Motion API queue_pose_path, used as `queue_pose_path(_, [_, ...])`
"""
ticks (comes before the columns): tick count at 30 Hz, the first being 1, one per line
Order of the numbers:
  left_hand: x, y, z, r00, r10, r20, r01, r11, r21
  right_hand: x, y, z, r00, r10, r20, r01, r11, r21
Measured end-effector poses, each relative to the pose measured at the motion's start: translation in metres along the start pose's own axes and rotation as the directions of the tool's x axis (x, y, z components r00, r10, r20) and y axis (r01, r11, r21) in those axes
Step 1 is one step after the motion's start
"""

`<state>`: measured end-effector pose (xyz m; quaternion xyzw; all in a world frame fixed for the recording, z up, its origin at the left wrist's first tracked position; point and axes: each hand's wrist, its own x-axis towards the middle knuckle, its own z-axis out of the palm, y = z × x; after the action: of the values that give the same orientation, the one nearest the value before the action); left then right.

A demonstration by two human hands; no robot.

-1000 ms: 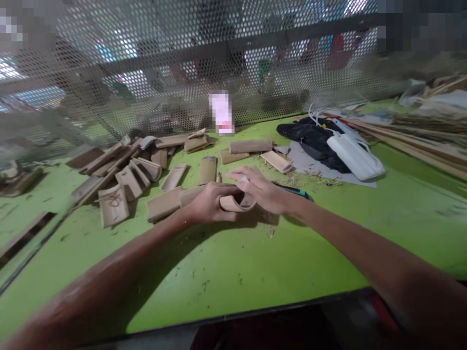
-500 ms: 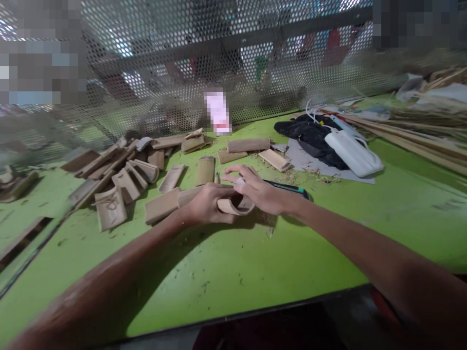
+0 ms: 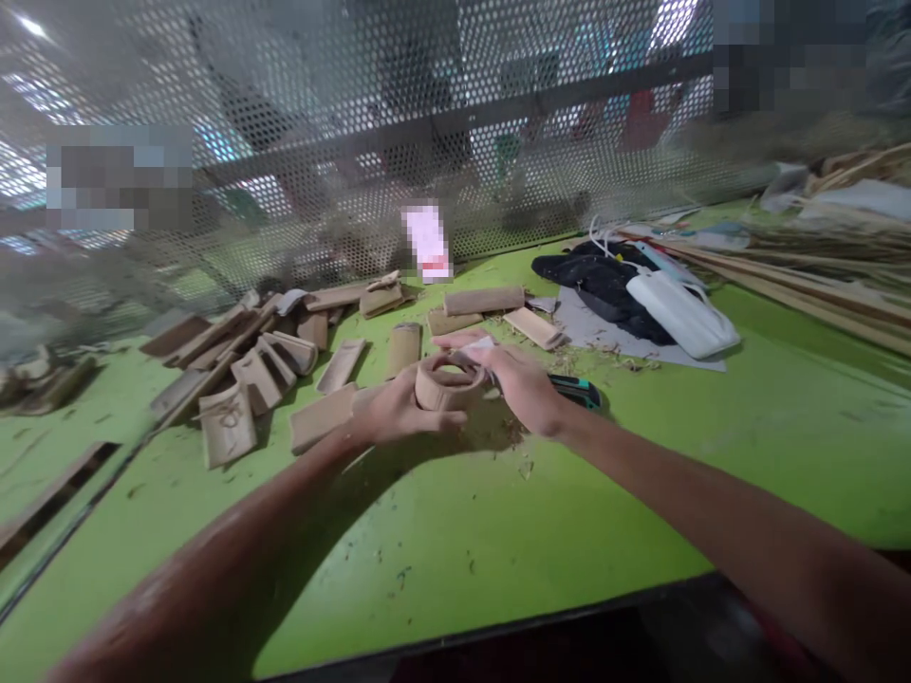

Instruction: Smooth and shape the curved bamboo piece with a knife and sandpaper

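Perforated metal screening (image 3: 334,133) backs a smooth, bright green counter (image 3: 455,560) flecked with curled shavings (image 3: 525,469), where we grip a pale, thick-walled bamboo ring (image 3: 448,396) in our left hand (image 3: 390,408), its round mouth facing up near the middle. Our right hand (image 3: 525,384) bends at the ring's right side, by a small white scrap (image 3: 475,349); blur keeps us from telling whether it grips anything. Curved, split bamboo pieces (image 3: 257,381) lie heaped to our left, a green-and-black cutter (image 3: 585,391) just beyond our right wrist
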<state>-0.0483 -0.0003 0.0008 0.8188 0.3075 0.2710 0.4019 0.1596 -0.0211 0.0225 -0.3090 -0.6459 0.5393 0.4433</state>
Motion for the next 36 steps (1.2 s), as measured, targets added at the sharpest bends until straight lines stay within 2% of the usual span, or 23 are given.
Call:
queue_pose_path(3, [0.003,0.004,0.001,0.993,-0.106,-0.057,0.098,0.988,-0.118,-0.002,-0.004,0.005,0.998,0.011,-0.064,-0.004,0.993,0.115])
queue_pose_path(5, [0.004,0.005,0.004,0.983,-0.142,-0.117,0.124,0.981,-0.152,-0.002,-0.004,0.005,0.997,0.012,-0.08,0.002,0.985,0.172])
queue_pose_path(9, [0.002,0.009,0.011,0.955,-0.043,-0.294,-0.002,0.988,-0.151,0.0,-0.003,0.005,0.993,0.028,-0.115,0.001,0.971,0.239])
queue_pose_path(14, [-0.001,0.016,0.015,0.922,0.091,-0.377,-0.094,0.996,0.01,-0.006,-0.013,0.007,0.989,-0.032,-0.146,0.06,0.98,0.191])
queue_pose_path(17, [-0.001,0.013,0.011,0.94,0.057,-0.337,-0.063,0.998,-0.007,-0.011,-0.017,0.008,0.983,-0.131,-0.129,0.136,0.99,0.03])
queue_pose_path(20, [-0.001,0.009,0.007,0.988,0.011,-0.157,-0.02,0.998,-0.052,-0.013,-0.014,0.008,0.975,-0.211,-0.067,0.203,0.973,-0.107])
queue_pose_path(22, [-0.002,0.009,0.006,0.998,-0.008,-0.063,0.004,0.999,-0.052,-0.013,-0.009,0.008,0.973,-0.225,-0.052,0.217,0.967,-0.131])
queue_pose_path(24, [-0.004,0.009,0.008,0.998,-0.031,-0.048,0.028,0.998,-0.056,-0.011,-0.005,0.008,0.975,-0.21,-0.069,0.201,0.973,-0.11])
queue_pose_path(25, [-0.005,0.009,0.009,0.996,-0.043,-0.083,0.037,0.997,-0.072,-0.01,-0.004,0.008,0.979,-0.188,-0.084,0.181,0.98,-0.081])
queue_pose_path(27, [-0.006,0.008,0.013,0.97,-0.081,-0.229,0.054,0.991,-0.122,-0.008,-0.002,0.009,0.987,-0.107,-0.118,0.11,0.994,0.014])
queue_pose_path(29, [-0.007,0.006,0.017,0.906,-0.112,-0.408,0.051,0.986,-0.158,-0.007,-0.001,0.013,0.99,-0.001,-0.141,0.018,0.992,0.122])
queue_pose_path(31, [-0.004,0.006,0.022,0.843,-0.124,-0.523,0.017,0.979,-0.205,-0.008,-0.001,0.018,0.988,0.051,-0.144,-0.029,0.989,0.148])
queue_pose_path(33, [0.0,0.01,0.025,0.815,-0.171,-0.554,-0.019,0.947,-0.32,-0.011,-0.001,0.023,0.991,-0.013,-0.131,0.021,0.998,0.053])
queue_pose_path(36, [0.007,0.02,0.03,0.769,-0.323,-0.551,-0.008,0.858,-0.514,-0.016,-0.002,0.027,0.98,-0.187,-0.071,0.174,0.972,-0.157])
